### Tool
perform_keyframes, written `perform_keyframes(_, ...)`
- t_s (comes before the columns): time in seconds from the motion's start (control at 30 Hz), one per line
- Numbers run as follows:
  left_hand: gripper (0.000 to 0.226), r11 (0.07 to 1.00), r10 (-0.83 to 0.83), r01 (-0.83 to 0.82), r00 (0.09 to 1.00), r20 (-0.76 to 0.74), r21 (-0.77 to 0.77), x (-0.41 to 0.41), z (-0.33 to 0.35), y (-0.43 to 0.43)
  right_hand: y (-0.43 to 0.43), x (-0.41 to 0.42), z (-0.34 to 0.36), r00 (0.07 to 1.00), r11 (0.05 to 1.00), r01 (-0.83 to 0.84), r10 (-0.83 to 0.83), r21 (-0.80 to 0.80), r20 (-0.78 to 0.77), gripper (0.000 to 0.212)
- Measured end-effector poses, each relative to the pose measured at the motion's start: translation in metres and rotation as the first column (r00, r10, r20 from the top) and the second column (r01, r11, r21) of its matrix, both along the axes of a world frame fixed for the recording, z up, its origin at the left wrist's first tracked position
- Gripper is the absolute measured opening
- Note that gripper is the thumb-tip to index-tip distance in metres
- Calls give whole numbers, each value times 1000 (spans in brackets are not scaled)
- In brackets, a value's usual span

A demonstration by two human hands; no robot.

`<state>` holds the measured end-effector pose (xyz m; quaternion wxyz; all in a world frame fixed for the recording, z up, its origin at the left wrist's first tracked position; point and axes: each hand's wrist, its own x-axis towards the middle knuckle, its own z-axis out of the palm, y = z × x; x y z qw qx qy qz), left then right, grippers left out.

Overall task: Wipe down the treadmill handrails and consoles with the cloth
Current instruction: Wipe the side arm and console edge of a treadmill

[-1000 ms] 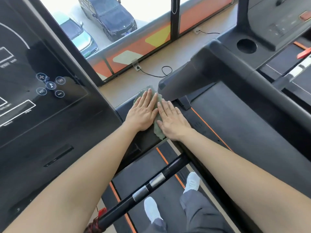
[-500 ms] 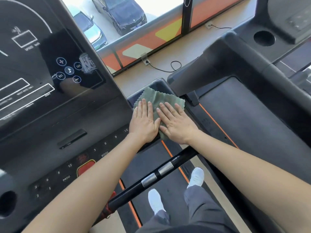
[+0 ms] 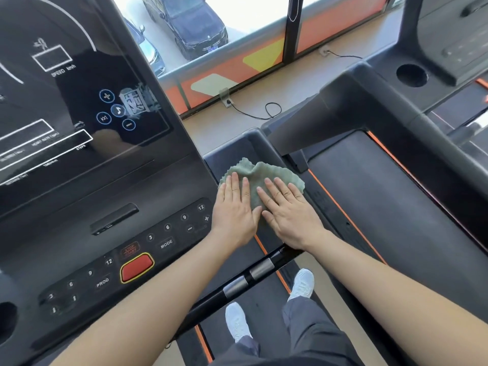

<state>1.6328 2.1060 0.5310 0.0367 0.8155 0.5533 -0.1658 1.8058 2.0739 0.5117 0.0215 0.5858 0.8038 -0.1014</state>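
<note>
Two flat hands are shown pressing a green microfibre cloth [image 3: 266,175] onto the right-hand end of a treadmill console [image 3: 158,204]; the step in hand is judged to be the wiping of that end.

At far left the glossy display [image 3: 66,101] is seen, and nearer, the keypad [image 3: 171,233] with its red stop button [image 3: 136,268]. Should the cloth be carried leftward over these, light, even pressure is advised, so that no key is pushed in, and overlapping strokes are suggested on the glass, so that streaks are avoided.

The left hand [image 3: 233,207] is held palm down, fingers straight and close together, their tips on the cloth's left part. Whether cloth lies under the palm cannot be told.

Between the hands the cloth is gathered into a raised fold. Flattening is recommended before the next stroke, so that full contact is made. Its scalloped far edge projects beyond both sets of fingertips.

The right hand [image 3: 287,210] is likewise flat, fingers slightly spread, covering the cloth's near right part. The cloth thus lies under and just beyond the fingers of both hands.

Near the wrists, the handrail bar [image 3: 245,277] with its metal sensor plates is not touched by the cloth. At right, a neighbouring treadmill belt [image 3: 383,207] is visible.
</note>
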Motion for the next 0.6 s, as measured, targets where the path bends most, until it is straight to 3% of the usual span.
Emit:
perform_keyframes(0.13,79,996,86,-86,996,17,-10,1,2,44,45,-4,4,1000,999,21,-21,-32,4,72)
perform_keyframes(0.3,77,988,150,-145,980,127,-48,6,1,98,97,-5,7,998,997,58,-59,-54,-15,65)
perform_keyframes(0.6,63,972,135,-102,980,148,-211,10,18,166,150,3,16,945,951,132,-206,-280,-254,67)
